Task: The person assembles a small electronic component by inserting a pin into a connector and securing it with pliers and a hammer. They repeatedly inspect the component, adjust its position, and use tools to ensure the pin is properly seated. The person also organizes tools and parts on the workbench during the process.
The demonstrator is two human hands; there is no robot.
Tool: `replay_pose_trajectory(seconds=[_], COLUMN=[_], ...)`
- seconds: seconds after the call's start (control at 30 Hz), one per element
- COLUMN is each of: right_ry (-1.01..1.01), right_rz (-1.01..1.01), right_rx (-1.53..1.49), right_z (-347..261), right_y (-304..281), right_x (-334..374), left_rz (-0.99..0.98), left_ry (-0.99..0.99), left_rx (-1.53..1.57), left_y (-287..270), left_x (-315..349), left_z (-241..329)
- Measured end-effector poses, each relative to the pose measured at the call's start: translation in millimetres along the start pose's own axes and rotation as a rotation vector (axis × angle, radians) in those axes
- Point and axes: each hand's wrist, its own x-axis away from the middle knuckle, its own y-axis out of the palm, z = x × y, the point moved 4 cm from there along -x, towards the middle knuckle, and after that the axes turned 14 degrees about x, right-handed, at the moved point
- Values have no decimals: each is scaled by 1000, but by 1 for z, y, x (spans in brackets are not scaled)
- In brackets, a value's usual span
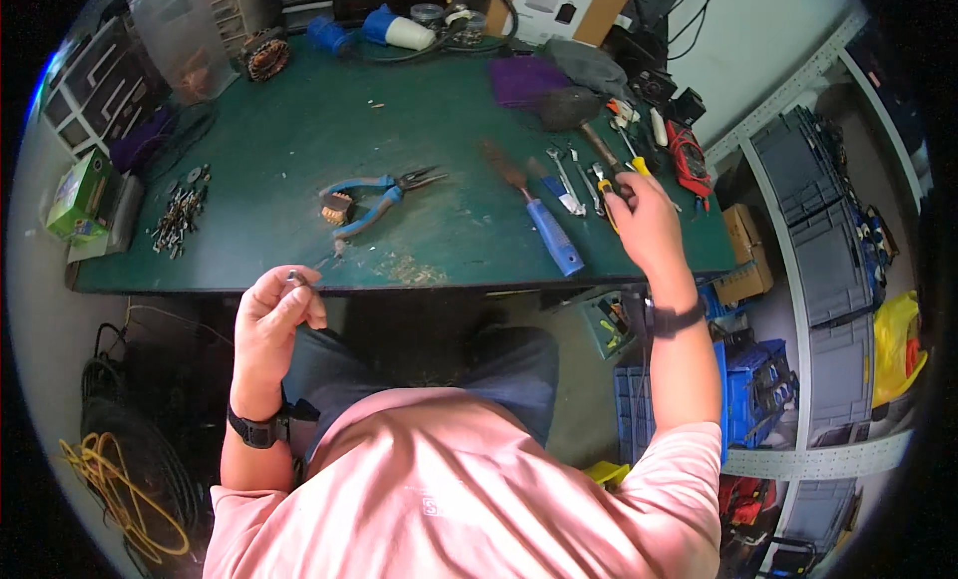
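Observation:
At the bench's front edge, my left hand [279,304] pinches a small shiny metal piece [296,278] between thumb and fingers; its exact kind is too small to tell. My right hand [644,220] reaches over the tools at the right, its fingers closed around the yellow-and-black handle of a screwdriver [605,187]. Just beyond its fingers lie another yellow-handled screwdriver [640,165] and a dark-headed mallet [571,110]. Wrenches [569,190] and a blue-handled scraper [551,237] rest to its left. Blue-handled pliers [379,205] lie opened mid-bench beside a small ridged copper-coloured part [337,208].
Loose screws [180,218] form a pile on the green bench [269,150] at left, near a green box [82,195]. A red multimeter [688,160] sits at the right edge. Blue plugs [377,25] with a cable lie at the back. Shelves with grey bins [838,270] stand right.

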Motion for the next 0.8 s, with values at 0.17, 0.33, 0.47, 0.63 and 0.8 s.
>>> replay_pose_trajectory(seconds=[0.17, 0.33, 0.47, 0.63, 0.8], right_ry=[-207, -253, -177, -119, 25], right_rz=[-101, -300, -308, -321, -282], right_rx=[-559, -914, -1095, -1080, -1232], right_z=[-108, -183, -193, -184, -167], right_y=[-35, -5, 26, 33, 48], right_x=[45, 97, 110, 109, 118], left_rz=[-10, -162, -223, -358, -417], left_ry=[-85, -98, 113, 292, 361], left_rx=[-194, -560, -767, -971, -900], left_y=[18, 67, 80, 95, 107], left_x=[9, 4, 3, 0, -7], left_z=[-10, -14, -18, -25, -29])
